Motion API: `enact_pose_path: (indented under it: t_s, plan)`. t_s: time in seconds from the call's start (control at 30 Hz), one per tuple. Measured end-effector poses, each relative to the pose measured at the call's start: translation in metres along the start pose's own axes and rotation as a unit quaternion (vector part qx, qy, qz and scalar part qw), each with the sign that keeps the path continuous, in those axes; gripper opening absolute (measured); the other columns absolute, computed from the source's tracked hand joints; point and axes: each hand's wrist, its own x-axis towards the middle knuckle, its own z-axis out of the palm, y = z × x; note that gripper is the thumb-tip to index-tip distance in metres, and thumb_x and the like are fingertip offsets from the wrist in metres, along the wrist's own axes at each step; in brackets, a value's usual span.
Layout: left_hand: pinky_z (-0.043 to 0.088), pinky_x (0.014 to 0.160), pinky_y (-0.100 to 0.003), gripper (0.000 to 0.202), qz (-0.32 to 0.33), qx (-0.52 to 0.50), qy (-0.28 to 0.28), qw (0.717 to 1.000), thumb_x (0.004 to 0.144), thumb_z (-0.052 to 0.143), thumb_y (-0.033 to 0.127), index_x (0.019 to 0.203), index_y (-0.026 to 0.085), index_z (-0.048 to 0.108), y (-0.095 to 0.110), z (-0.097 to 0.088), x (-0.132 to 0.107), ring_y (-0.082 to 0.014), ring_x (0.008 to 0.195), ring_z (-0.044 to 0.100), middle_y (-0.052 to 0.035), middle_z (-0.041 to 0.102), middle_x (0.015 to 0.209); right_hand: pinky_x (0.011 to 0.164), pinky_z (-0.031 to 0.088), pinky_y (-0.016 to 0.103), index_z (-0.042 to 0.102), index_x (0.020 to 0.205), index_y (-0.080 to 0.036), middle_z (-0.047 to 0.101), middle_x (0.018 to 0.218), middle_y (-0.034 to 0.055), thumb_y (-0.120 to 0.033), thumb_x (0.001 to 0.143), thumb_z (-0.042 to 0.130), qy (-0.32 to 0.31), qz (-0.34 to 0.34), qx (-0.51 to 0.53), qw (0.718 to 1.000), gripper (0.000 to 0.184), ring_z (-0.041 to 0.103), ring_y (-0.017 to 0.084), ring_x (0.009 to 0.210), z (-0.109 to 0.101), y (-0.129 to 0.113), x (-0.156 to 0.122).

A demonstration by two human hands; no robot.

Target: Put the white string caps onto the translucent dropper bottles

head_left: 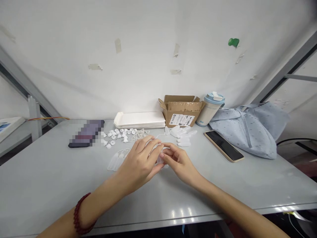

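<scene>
My left hand [141, 161] and my right hand [180, 162] meet above the middle of the table, fingers bent inward. Between their fingertips is a small translucent plastic piece [159, 160], mostly covered by the fingers. A thin white cord [160, 135] loops up just behind them. Left of my left hand lie several translucent pieces with white cords [117, 160], partly hidden by that hand. Farther back are loose white caps [121, 134] and a tangle of pale cords [140, 134]. More translucent plastic pieces [183, 140] are spread beyond my right hand.
On the grey table [223, 185], a white stack [141, 119] and an open cardboard box [183, 114] stand by the wall. A tumbler [209, 110], a phone [223, 145] and a pale blue fabric bag [244, 132] are to the right. A partly pixelated dark object [86, 134] lies left.
</scene>
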Motion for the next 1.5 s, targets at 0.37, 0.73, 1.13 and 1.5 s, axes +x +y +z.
enact_pose_path:
  t_s: [0.37,0.73,1.13,1.5]
  plan:
    - [0.050,0.088,-0.042,0.045,-0.152,-0.077,-0.060,0.983,0.083,0.059,0.040,0.126,0.027,0.050,-0.018,-0.043,-0.078,-0.0290,0.112,0.051,-0.0062,0.061,0.119,0.068,0.052,0.030,0.057,0.099,-0.017,0.070,0.086,0.0066,-0.036,0.084,0.059,-0.071,0.059,-0.043,0.995,0.024,0.069,0.018,0.082,0.012,0.013,-0.007]
    - [0.054,0.079,-0.031,0.049,-0.130,-0.073,-0.169,0.974,0.073,0.069,0.035,0.121,0.034,0.058,-0.055,-0.074,-0.141,-0.0262,0.109,0.057,-0.0006,0.067,0.114,0.059,0.049,0.027,0.062,0.082,-0.015,0.067,0.074,0.0039,-0.039,0.082,0.060,-0.024,0.059,-0.075,0.995,0.024,0.065,0.015,0.069,0.003,0.008,0.004]
    - [0.050,0.082,-0.033,0.039,-0.175,-0.107,-0.176,0.963,0.075,0.061,0.026,0.113,0.030,0.059,-0.044,-0.059,-0.136,-0.0263,0.113,0.052,-0.0018,0.065,0.114,0.058,0.044,0.026,0.062,0.083,-0.015,0.066,0.073,0.0032,-0.037,0.083,0.058,-0.012,0.068,-0.102,0.992,0.023,0.060,0.012,0.063,0.001,0.004,0.006]
    - [0.047,0.092,-0.039,0.044,-0.179,-0.117,-0.237,0.948,0.078,0.062,0.028,0.121,0.031,0.055,-0.046,-0.066,-0.131,-0.0288,0.124,0.043,-0.0025,0.058,0.127,0.058,0.044,0.027,0.062,0.084,-0.015,0.066,0.073,0.0033,-0.037,0.083,0.058,-0.005,0.052,-0.099,0.994,0.022,0.059,0.012,0.061,-0.005,0.005,0.006]
